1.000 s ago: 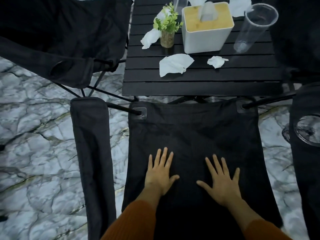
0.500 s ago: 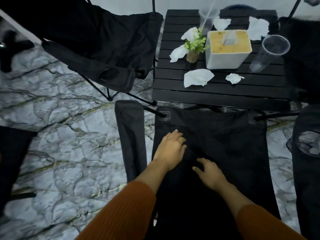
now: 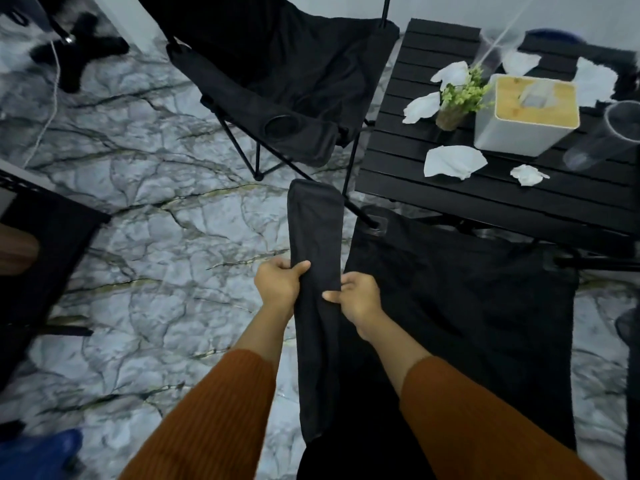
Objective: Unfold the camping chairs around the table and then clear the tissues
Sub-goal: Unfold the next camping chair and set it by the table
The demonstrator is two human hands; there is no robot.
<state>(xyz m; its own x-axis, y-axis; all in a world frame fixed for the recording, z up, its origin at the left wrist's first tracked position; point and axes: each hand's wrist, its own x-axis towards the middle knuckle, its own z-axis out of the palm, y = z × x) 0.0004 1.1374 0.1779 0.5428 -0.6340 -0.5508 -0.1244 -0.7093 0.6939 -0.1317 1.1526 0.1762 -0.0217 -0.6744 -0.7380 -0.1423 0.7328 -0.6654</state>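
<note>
A small potted plant (image 3: 460,98) stands toward the far left part of the surface, just left of a white box with a wooden lid (image 3: 523,116). A clear plastic cup (image 3: 602,136) lies tipped at the right edge, and another clear cup (image 3: 493,46) stands near the far edge. The marble floor (image 3: 156,220) carries a white cable (image 3: 48,109) at far left and something blue (image 3: 38,448) at the near left corner.

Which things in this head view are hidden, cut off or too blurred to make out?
- Chair legs: hidden under its own seat fabric.
- Right-side cup: cut off by the right edge.
- Far cup: blurred, its contents unreadable.
- Far tissues: blurred, so the number is unclear.
- Armrest under the left hand and right hand: covered by the fingers.
- Blue thing, bottom left: cut off, unidentifiable.
</note>
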